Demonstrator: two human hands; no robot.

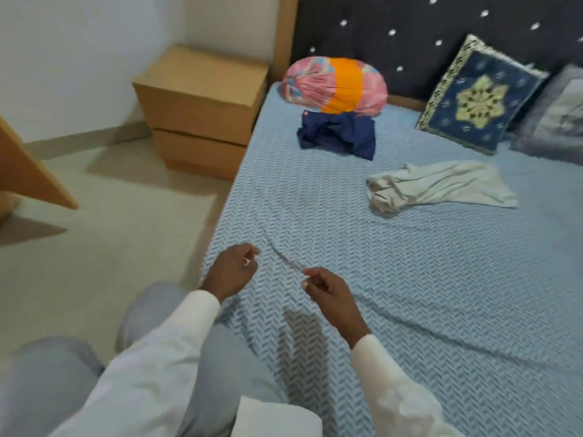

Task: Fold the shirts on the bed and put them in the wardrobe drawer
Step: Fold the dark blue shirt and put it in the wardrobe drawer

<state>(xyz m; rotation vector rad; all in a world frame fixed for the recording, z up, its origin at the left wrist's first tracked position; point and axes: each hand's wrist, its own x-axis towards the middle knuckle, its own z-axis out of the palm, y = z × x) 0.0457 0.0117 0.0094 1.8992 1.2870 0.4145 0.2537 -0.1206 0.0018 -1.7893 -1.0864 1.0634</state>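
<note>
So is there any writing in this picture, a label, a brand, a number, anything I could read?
No text in this view can be read.
A small red badge on the navy shirt: too small and blurred to read.
The blue cushion: only a gold star pattern, no words.

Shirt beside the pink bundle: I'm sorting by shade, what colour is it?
The shirt is navy blue, seen in the head view.
</note>
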